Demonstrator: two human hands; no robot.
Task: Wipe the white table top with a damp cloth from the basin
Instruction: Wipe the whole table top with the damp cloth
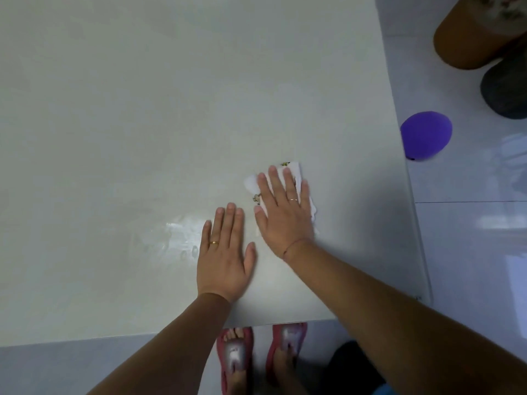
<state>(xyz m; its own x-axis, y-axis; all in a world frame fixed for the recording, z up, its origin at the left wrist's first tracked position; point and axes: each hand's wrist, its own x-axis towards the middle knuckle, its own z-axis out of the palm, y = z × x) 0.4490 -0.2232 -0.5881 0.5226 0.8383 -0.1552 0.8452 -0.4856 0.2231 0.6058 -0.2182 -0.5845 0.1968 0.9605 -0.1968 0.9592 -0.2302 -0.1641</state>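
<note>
Head view, bench: the white bench (142,109) fills most of the picture; its top is smooth, flat and faintly glossy, with a straight near edge and a rounded corner at lower right.
Head view, wet patch: a streaky wet sheen with a few small droplets (174,238) lies on the bench just left of the left hand.
Head view, cloth: a white folded cloth (295,173), soft and slightly ridged like towelling, with a small dark printed motif at its far edge and another at its near left side; it lies flat on the bench near the right edge.
Head view, right hand: the right hand (285,212) lies palm down on the cloth, fingers straight and close together, pressing it to the bench; the grip is flat and spread, not curled round the fabric. A thin ring sits on one finger and a thin red thread circles the wrist.
Head view, left hand: the left hand (225,258) rests palm down on the bare bench just beside the right hand, grip flat and holding nothing, with a gold ring on one finger.
Head view, floor: pale glossy tiles (470,238) show right of the bench, with bright reflections.
Head view, balloon: a round purple balloon (426,135) lies on the floor beside the bench edge.
Head view, feet: two feet in red open sandals (235,357) stand below the near edge.
Head view, far right corner: a rounded orange-brown object (467,44) and a dark grey rounded one (504,89) stand together; what they are cannot be told.
</note>
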